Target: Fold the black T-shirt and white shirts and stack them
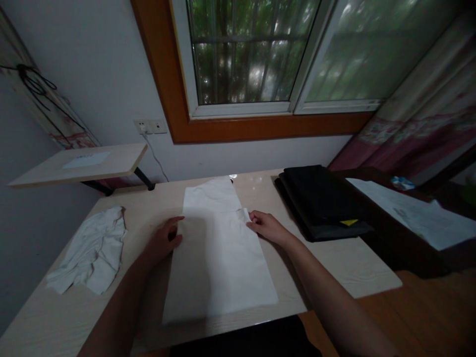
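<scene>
A long piece of white cloth [223, 267] lies flat on the table in front of me, its far part crossed by a fold line. On the cloth's left edge rests my left hand [165, 240], index finger and thumb apart, the other fingers curled beneath. My right hand [264, 225] pinches the opposite edge, where a small corner stands up near the fold line. The kind of garment or linen cannot be made out. Off to the left lies a second white cloth [96, 248], crumpled and apart from both hands.
The pale wooden table [353, 263] also bears a stack of black folders or cases [316, 198] at right. A raised shelf [85, 163] stands at the far left. Behind are a wall socket [149, 126] with a plugged cable and a barred window [249, 54]. Papers [416, 213] lie beyond the stack.
</scene>
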`<state>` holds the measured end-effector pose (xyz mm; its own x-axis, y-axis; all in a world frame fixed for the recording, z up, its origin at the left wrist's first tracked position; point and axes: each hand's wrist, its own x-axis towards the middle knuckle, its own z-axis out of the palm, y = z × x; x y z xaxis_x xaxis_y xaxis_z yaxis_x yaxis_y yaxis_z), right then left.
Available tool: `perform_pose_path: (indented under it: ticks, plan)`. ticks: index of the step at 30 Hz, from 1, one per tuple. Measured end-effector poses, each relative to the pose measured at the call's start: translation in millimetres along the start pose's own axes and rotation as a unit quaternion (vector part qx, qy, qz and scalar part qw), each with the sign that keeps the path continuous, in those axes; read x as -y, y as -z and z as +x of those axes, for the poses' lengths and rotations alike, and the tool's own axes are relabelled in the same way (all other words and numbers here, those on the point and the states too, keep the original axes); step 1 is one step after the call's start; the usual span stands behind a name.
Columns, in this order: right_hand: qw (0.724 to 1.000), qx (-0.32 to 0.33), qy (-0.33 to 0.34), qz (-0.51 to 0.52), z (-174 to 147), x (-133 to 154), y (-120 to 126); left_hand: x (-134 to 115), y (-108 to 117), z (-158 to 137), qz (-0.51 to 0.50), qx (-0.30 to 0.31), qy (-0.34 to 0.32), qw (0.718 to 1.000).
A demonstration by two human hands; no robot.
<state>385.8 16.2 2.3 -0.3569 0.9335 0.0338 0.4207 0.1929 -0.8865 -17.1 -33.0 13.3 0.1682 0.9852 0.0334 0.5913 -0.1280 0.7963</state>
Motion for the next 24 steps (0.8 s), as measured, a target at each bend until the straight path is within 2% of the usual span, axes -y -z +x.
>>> perform_pose_path:
  ticks: [3,9,15,24]
  plan:
    - [1.000,0.021,0.001,0.006,-2.8,3.4,1.7,0.3,3.0,-3.3,-0.051,0.038,0.000,0.998]
    - [0.999,-0.040,0.003,-0.015,-1.5,5.5,-3.7,8.4,-4.6,7.4,-0.006,-0.053,-0.003,0.999]
    - [0.998,-0.063,0.018,-0.011,-0.6,-0.8,-6.1,12.0,-5.2,10.7,-0.029,-0.053,0.000,0.998]
    - [0.997,-0.076,0.009,0.033,-0.9,-6.3,-7.3,25.8,-6.4,16.1,-0.043,-0.117,-0.008,0.992]
